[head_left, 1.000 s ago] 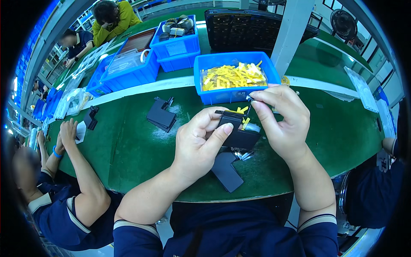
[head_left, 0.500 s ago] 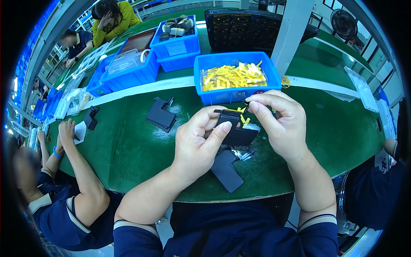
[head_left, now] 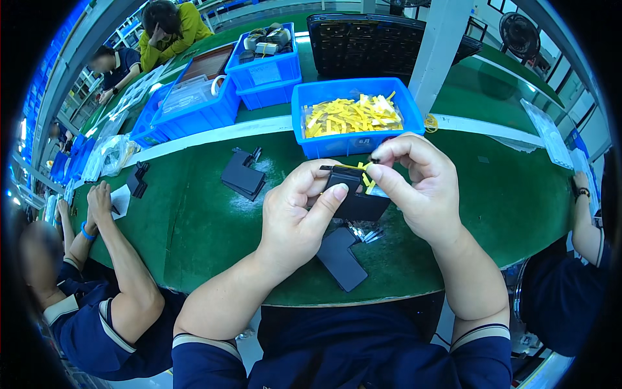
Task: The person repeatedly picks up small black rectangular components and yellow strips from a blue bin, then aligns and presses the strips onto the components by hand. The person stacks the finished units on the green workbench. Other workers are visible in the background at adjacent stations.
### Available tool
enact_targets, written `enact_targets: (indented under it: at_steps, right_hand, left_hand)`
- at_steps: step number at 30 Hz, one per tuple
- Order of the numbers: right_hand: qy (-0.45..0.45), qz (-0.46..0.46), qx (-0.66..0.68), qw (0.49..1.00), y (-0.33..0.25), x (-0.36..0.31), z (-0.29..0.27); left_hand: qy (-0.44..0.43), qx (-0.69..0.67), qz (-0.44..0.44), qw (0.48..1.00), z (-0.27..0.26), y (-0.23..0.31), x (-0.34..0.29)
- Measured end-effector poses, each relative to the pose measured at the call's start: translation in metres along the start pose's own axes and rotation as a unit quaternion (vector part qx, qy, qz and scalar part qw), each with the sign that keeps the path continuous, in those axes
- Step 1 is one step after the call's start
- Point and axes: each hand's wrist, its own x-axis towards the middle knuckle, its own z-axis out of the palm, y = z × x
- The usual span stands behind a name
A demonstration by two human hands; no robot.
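My left hand (head_left: 291, 217) is closed on a flat black L-shaped piece (head_left: 364, 206), its thumb pressed on the front face and its fingers behind. The piece is tilted above the bench. Yellow strips (head_left: 367, 181) show along its upper edge. There, my right hand (head_left: 424, 191) pinches a small dark part (head_left: 374, 160) between thumb and fingertips; its exact shape is blurred. Beneath my hands, another black L-shaped piece (head_left: 341, 259) lies on the green bench beside silvery tabs (head_left: 368, 233). Farther left rests a small stack of similar black pieces (head_left: 243, 175).
A blue bin (head_left: 357, 144) full of yellow strips (head_left: 353, 117) stands just beyond my hands. More blue bins (head_left: 197, 110) are at the far left, near a white post (head_left: 440, 58). Co-workers sit on both sides; one's hands (head_left: 99, 204) are at the left bench edge.
My right hand has moved slightly left and closer to the black piece's upper edge. My left hand keeps its hold. At the right, a co-worker's forearm now reaches over the bench edge.
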Motion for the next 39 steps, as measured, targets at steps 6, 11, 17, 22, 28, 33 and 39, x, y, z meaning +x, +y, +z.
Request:
enact_targets:
  at_steps: [6,11,17,22,28,33,39]
  right_hand:
    - [-0.038,0.060,0.091,0.993,-0.001,0.001,-0.006]
    - [-0.082,0.111,0.188,0.972,-0.004,0.002,-0.010]
    - [-0.148,0.168,0.334,0.916,-0.010,0.008,-0.011]
    - [-0.177,0.138,0.319,0.921,-0.004,0.010,-0.016]
    - [-0.163,0.121,0.246,0.948,0.003,0.009,-0.019]
    - [-0.121,0.056,0.165,0.977,-0.001,0.010,-0.014]
    - [-0.149,-0.050,-0.040,0.987,-0.003,0.009,-0.016]
  left_hand:
    - [-0.069,-0.061,-0.052,0.994,-0.005,0.006,0.002]
    - [-0.100,-0.158,-0.090,0.978,-0.006,0.010,0.002]
    - [-0.124,-0.267,-0.126,0.947,-0.007,0.011,0.006]
    - [-0.142,-0.260,-0.125,0.947,-0.008,0.009,0.005]
    - [-0.114,-0.207,-0.100,0.967,-0.007,0.012,0.004]
    - [-0.092,-0.062,-0.053,0.992,-0.006,0.006,0.003]
    - [-0.093,0.222,0.126,0.962,-0.004,0.012,0.002]
